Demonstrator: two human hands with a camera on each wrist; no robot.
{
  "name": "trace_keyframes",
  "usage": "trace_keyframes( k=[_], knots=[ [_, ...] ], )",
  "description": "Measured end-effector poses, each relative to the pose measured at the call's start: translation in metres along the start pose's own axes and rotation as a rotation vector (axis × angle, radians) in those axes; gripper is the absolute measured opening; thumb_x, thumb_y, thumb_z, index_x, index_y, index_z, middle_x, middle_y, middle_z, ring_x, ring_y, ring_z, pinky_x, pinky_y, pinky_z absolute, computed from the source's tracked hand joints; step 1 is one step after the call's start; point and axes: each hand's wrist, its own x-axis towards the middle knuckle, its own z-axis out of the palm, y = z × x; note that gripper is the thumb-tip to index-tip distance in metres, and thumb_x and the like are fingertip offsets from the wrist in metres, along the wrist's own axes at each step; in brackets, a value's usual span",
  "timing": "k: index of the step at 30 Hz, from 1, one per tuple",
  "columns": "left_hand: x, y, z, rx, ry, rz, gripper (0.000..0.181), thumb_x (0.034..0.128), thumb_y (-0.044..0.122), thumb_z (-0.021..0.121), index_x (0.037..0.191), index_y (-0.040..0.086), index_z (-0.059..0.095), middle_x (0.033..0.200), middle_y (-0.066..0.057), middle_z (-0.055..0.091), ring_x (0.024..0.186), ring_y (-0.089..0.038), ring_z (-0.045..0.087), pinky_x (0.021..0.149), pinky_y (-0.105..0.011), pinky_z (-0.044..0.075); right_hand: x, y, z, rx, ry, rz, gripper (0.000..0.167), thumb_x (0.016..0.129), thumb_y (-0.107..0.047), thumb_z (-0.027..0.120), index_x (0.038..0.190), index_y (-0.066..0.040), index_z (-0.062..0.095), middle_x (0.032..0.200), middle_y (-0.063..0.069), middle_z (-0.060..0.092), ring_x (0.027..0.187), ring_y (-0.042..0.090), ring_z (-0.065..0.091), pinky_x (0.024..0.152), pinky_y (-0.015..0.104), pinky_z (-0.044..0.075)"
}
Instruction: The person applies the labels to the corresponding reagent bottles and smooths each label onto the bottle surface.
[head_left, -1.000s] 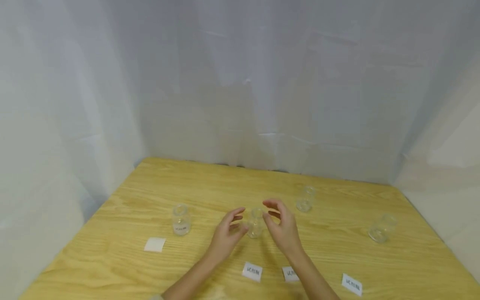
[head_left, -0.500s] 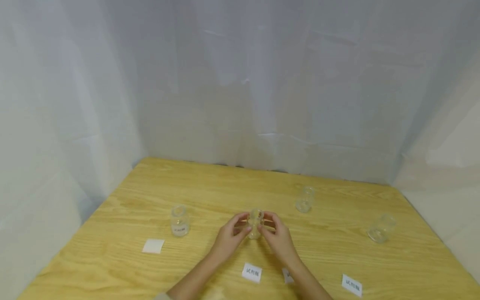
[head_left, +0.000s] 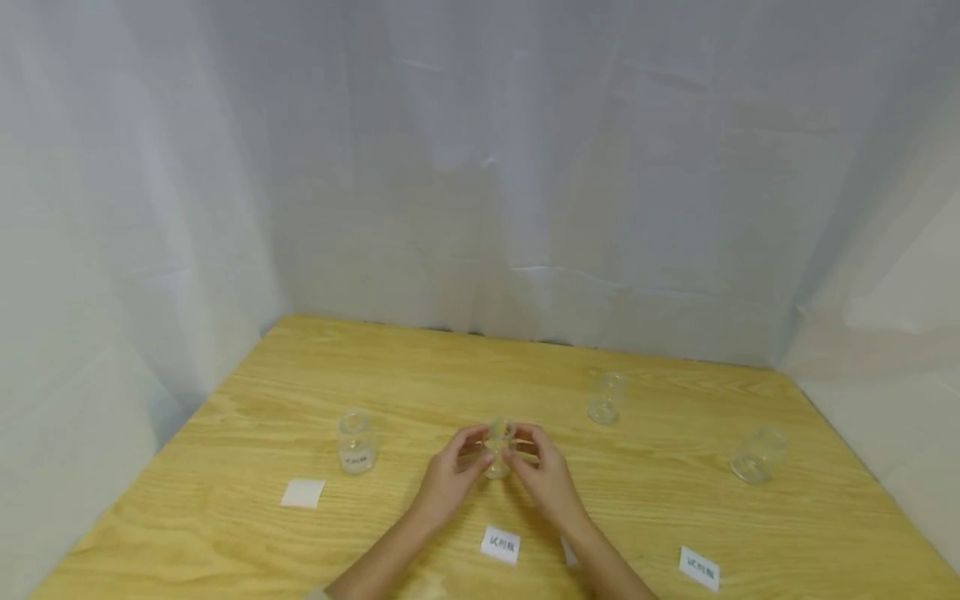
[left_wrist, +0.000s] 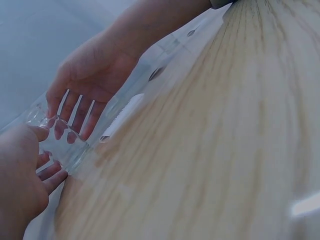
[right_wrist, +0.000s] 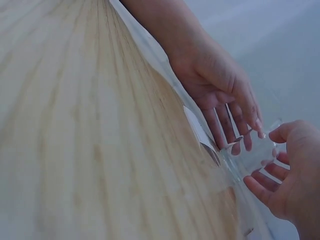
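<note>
Your left hand (head_left: 444, 483) and right hand (head_left: 545, 477) are both curled on the clear jar (head_left: 498, 450), thumbs on its near side, pinching it from 9 and 3 o'clock. It is upright at the middle of the tabletop (head_left: 420, 375); you can't tell whether its base is lifted. The step in hand looks like securing that two-sided grip. A printed card (head_left: 500, 545) lies at 6 o'clock from it, a labelled jar (head_left: 356, 446) at 9. Your next move probably calls for even, light pressure, since smooth glass could slip.
</note>
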Motion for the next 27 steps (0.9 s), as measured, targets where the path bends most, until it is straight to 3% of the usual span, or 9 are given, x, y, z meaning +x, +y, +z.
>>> trace_keyframes(
  k=[14, 21, 27],
  knots=[
    [-0.007, -0.002, -0.015, 0.038, 0.045, -0.024, 0.042, 0.09, 0.017, 0.059, 0.127, 0.001, 0.046, 0.127, -0.019, 0.049, 0.113, -0.035, 0.048, 0.089, -0.038, 0.045, 0.004, -0.001, 0.016, 0.03, -0.032, -0.041, 0.037, 0.091, -0.014, 0.059, 0.122, 0.002, 0.048, 0.119, 0.021, 0.052, 0.106, 0.038, 0.051, 0.085, 0.044, 0.046],
    [-0.011, -0.002, -0.024, 0.054, 0.075, -0.006, 0.042, 0.0891, 0.016, 0.061, 0.125, 0.0, 0.047, 0.125, -0.02, 0.05, 0.111, -0.036, 0.049, 0.088, -0.038, 0.046, 0.007, -0.003, 0.025, 0.035, -0.042, -0.039, 0.036, 0.091, -0.015, 0.059, 0.122, 0.001, 0.048, 0.121, 0.021, 0.051, 0.107, 0.037, 0.051, 0.085, 0.044, 0.046],
    [-0.012, -0.004, -0.03, 0.081, 0.093, -0.029, 0.041, 0.0884, 0.015, 0.061, 0.124, 0.001, 0.048, 0.123, -0.02, 0.052, 0.11, -0.035, 0.05, 0.088, -0.038, 0.046, 0.006, -0.021, 0.03, 0.056, -0.045, -0.037, 0.033, 0.09, -0.007, 0.058, 0.12, 0.005, 0.048, 0.118, 0.025, 0.052, 0.105, 0.042, 0.051, 0.084, 0.046, 0.047]
  ],
)
